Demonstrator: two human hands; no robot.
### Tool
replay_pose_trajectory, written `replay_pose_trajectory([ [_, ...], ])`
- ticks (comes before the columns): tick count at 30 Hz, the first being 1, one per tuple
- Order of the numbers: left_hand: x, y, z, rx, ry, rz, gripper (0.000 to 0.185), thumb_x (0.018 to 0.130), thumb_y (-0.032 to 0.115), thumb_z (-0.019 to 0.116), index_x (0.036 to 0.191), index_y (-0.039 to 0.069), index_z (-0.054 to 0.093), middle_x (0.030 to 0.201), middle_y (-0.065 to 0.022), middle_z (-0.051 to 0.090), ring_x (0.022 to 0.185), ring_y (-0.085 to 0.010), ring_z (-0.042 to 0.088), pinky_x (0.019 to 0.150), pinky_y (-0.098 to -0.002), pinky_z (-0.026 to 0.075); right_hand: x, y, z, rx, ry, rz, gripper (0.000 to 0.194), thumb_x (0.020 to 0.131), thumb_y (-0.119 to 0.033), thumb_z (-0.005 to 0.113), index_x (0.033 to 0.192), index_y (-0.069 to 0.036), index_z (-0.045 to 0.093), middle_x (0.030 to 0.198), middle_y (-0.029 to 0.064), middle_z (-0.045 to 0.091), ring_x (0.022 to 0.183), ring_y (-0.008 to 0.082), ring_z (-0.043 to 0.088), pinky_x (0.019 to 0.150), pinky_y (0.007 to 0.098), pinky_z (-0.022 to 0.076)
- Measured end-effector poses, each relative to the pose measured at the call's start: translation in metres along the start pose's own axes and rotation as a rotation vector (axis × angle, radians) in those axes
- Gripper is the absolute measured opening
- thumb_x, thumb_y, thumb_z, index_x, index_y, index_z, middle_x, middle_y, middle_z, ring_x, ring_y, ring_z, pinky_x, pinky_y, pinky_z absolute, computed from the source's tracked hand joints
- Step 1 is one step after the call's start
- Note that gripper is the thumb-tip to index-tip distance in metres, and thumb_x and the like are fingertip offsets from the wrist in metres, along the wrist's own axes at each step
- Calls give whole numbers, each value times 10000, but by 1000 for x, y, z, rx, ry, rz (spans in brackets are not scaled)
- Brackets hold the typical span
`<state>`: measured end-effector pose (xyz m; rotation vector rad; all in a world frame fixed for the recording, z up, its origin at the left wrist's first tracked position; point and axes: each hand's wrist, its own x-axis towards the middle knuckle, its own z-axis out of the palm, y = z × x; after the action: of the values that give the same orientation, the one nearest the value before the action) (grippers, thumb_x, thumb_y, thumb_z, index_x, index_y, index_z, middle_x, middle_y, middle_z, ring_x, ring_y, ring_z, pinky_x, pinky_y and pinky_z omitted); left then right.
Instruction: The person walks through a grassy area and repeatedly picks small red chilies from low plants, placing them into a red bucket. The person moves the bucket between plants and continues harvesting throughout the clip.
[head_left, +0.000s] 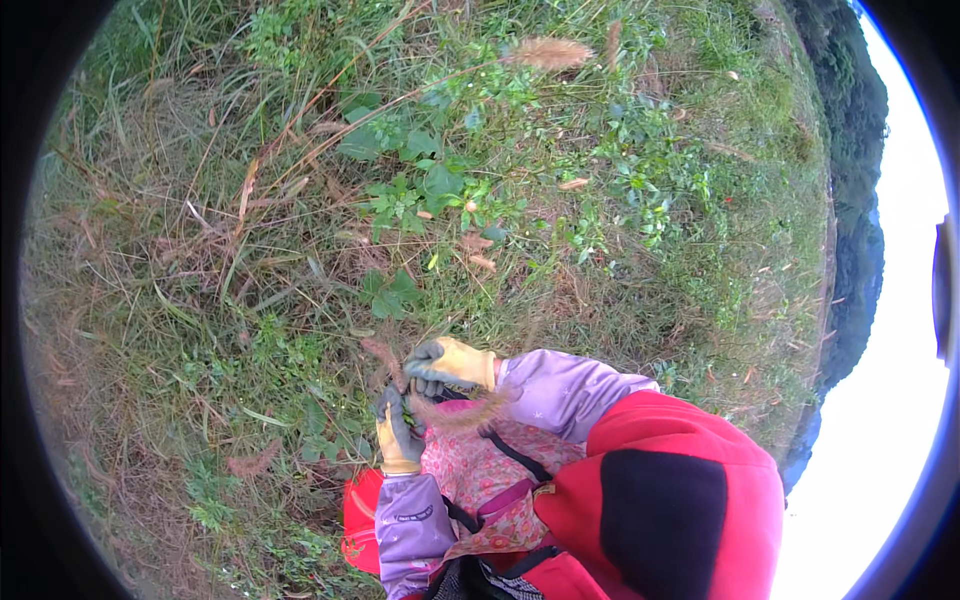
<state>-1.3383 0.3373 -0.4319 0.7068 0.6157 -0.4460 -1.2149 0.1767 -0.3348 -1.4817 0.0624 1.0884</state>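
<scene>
My left hand (401, 435), in a yellow and grey work glove, has its fingers curled round small green leaves (410, 417). Just beyond it is my right hand (450, 365), gloved alike, its fingers bent towards the left one; whether they grip anything is hidden. Brown bristly grass seed heads (465, 415) hang across and beside the hands, one partly over the apron. Purple sleeve covers (555, 390) reach from the gloves to red clothing. Under the hands lies a pink floral apron (469, 457) with black straps.
Dense grass and broad-leaved weeds (442, 184) surround me. A long dry stem with a fluffy seed head (551, 54) leans across the view. A red object (362, 517), not clearly identifiable, sits beside my left sleeve. Wooded hills (847, 195) and bright sky stand at the right.
</scene>
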Motion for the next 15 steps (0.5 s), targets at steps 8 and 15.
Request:
replay_pose_trajectory([
  [8,-56,72,71,216,7,125,183,910,239,590,920,58,565,723,-10,564,530,-80,478,470,-208,361,-7,-3,23,-584,318,-477,280,784,-258,651,985,-66,620,848,134,637,790,283,619,708,359,482],
  [15,-71,89,104,332,193,-28,146,876,193,606,910,52,597,718,-39,604,554,-101,543,443,-219,400,-40,-17,27,-659,276,-449,277,808,-322,608,997,-119,620,895,94,619,819,281,611,722,365,490],
])
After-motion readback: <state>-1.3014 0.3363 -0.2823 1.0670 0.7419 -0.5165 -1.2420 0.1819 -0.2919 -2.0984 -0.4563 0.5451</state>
